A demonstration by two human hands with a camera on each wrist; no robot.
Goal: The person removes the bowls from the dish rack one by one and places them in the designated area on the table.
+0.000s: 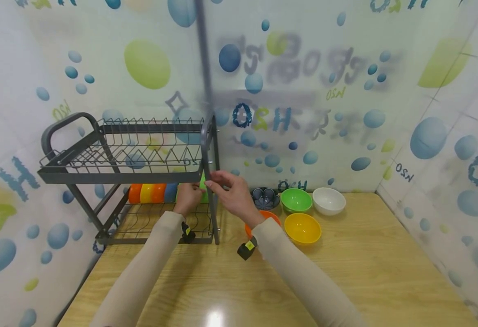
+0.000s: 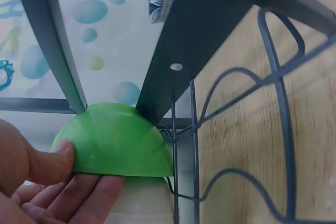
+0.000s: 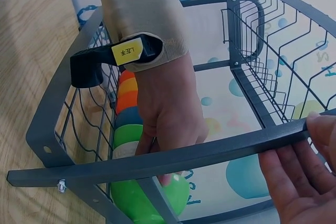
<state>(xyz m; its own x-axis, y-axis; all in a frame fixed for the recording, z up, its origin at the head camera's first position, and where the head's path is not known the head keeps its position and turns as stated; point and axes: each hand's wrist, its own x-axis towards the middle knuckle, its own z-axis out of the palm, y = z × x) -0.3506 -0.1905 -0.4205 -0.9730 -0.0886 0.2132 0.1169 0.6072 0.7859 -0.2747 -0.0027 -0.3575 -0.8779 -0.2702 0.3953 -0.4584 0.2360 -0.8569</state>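
Observation:
A dark grey two-tier dish rack (image 1: pixel 120 178) stands on the table's left side. Along its lower tier runs a row of colored bowls (image 1: pixel 153 194), tipped on their sides: orange, yellow, blue, green and whitish. My left hand (image 1: pixel 189 200) reaches in under the upper tier and pinches the rim of a green bowl (image 2: pixel 115 140) at the row's right end, thumb on its outside and fingers under the edge. Beside that end, my right hand (image 1: pixel 236 197) holds the rack's right-side frame bar between thumb and fingers, as the right wrist view shows.
Right of the rack sit a dark flower-shaped bowl (image 1: pixel 265 200), a green bowl (image 1: pixel 297 200), a white bowl (image 1: pixel 329 201), a yellow bowl (image 1: pixel 303 229) and an orange bowl (image 1: pixel 272 217) partly behind my right wrist. A patterned curtain (image 1: pixel 345 150) closes the back.

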